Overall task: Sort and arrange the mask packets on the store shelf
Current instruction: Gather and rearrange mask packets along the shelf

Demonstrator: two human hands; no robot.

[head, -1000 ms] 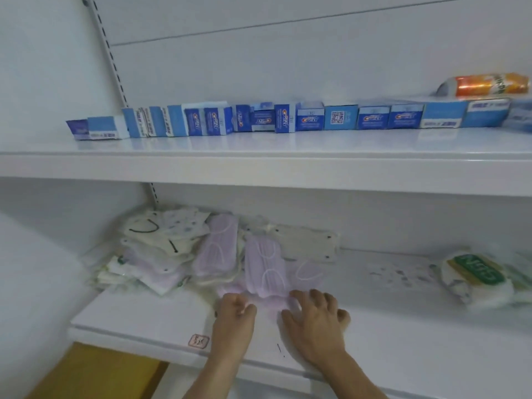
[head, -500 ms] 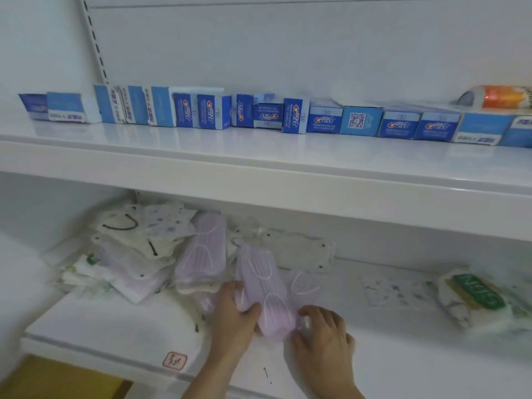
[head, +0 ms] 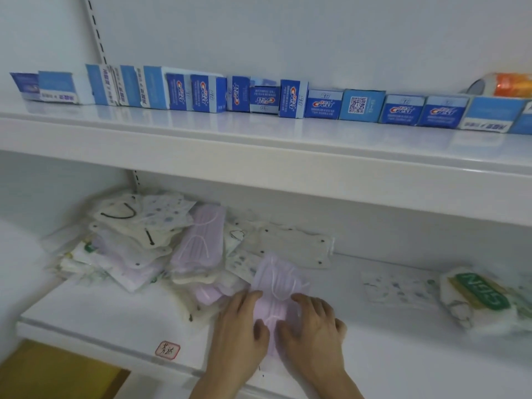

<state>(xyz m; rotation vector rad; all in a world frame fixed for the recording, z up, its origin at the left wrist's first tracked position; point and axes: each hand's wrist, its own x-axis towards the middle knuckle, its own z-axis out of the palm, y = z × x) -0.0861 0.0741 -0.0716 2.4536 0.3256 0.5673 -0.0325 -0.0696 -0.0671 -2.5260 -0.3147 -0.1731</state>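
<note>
Blue and white Crest toothpaste boxes (head: pixel 323 104) are lining the back of the upper shelf (head: pixel 259 139), the brand name reading in red and white on several faces; some boxes are standing on end, some lying flat. One pale blue box (head: pixel 360 105) is showing a QR code. Paler boxes at the far left are carrying print too blurred to read. An orange canister (head: pixel 509 85) is lying on its side on top of the boxes at the far right.

Lower shelf (head: pixel 109 315): a loose pile of mask packets (head: pixel 135 240) is lying at the left, white, patterned and lilac, with one lilac packet (head: pixel 201 239) on top of it. A small red-bordered sticker (head: pixel 167 350) on the shelf front is bearing handwritten characters, not legible. At the right a white pack (head: pixel 478 298) is showing a green label with large white letters, upside down; the reading is uncertain.

Both hands are resting on a lilac mask packet (head: pixel 276 283) near the front edge of the lower shelf. Left hand (head: pixel 241 329) is lying on the packet's left side, thumb bearing on its face. Right hand (head: pixel 312 326) is lying on the right side, fingers spread and only lightly bent. Neither hand is wrapping around the packet; both are pressing down on it.
</note>
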